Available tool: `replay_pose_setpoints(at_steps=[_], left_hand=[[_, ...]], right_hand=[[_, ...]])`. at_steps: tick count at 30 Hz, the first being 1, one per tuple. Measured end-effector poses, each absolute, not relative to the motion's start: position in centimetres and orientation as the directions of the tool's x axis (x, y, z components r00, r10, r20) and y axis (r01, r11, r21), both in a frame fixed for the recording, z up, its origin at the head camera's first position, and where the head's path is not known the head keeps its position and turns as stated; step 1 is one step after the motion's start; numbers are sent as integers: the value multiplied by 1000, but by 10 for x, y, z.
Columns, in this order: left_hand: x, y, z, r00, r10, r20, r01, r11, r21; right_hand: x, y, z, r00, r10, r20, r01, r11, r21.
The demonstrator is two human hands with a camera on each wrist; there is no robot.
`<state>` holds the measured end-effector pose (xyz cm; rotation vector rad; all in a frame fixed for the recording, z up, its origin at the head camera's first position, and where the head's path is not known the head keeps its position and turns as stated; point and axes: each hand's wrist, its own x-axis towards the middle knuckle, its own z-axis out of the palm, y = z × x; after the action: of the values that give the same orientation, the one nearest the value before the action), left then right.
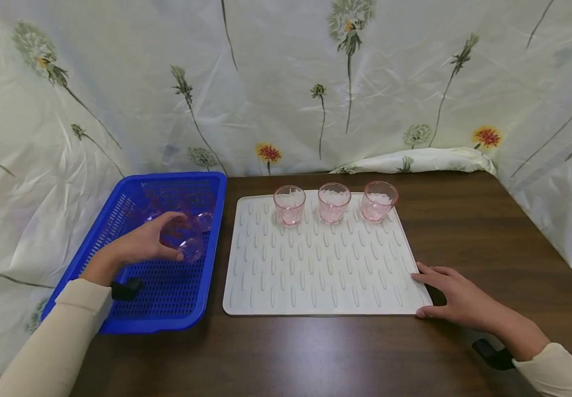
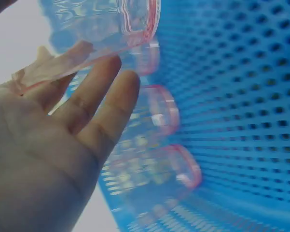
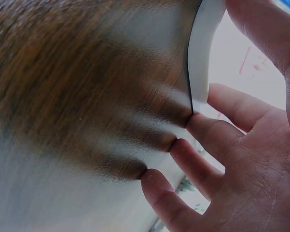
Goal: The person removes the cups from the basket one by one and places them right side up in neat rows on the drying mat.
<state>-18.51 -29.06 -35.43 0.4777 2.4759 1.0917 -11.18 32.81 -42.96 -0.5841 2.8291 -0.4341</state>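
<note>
My left hand (image 1: 144, 241) reaches into the blue plastic basket (image 1: 218, 220) and holds a clear pink-tinted drinking glass (image 1: 191, 249) between thumb and fingers. In the left wrist view that glass (image 2: 101, 24) lies across the fingers, its pink rim to the right. More such glasses (image 2: 152, 171) sit below it in the basket. My right hand (image 1: 456, 298) rests at the right edge of a white ridged drying mat (image 1: 325, 270), thumb at the near corner. Its index finger touches the mat's edge in the right wrist view, while other fingertips (image 3: 157, 179) rest on the tabletop.
Three pink glasses stand in a row along the mat's far side: left glass (image 1: 289, 207), middle glass (image 1: 333, 204), right glass (image 1: 378, 203). A dark wooden table (image 1: 315, 353) carries everything. A flower-print cloth (image 1: 276, 99) hangs behind, with a rolled fold (image 1: 425, 161) at the back edge.
</note>
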Motion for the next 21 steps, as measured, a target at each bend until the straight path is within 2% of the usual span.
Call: replay_pose_setpoints(at_steps=[6, 10, 21], left_hand=[[-179, -282, -323, -922, 382, -68, 203, 625, 753], [-180, -268, -307, -933, 359, -13, 218, 594, 775], [-192, -231, -293, -928, 373, 13, 223, 524, 822]], right_hand=[[-113, 328, -431, -895, -419, -156, -354, 877, -325], [-113, 328, -432, -893, -423, -153, -357, 874, -330], [-113, 330, -431, -893, -426, -146, -361, 871, -332]])
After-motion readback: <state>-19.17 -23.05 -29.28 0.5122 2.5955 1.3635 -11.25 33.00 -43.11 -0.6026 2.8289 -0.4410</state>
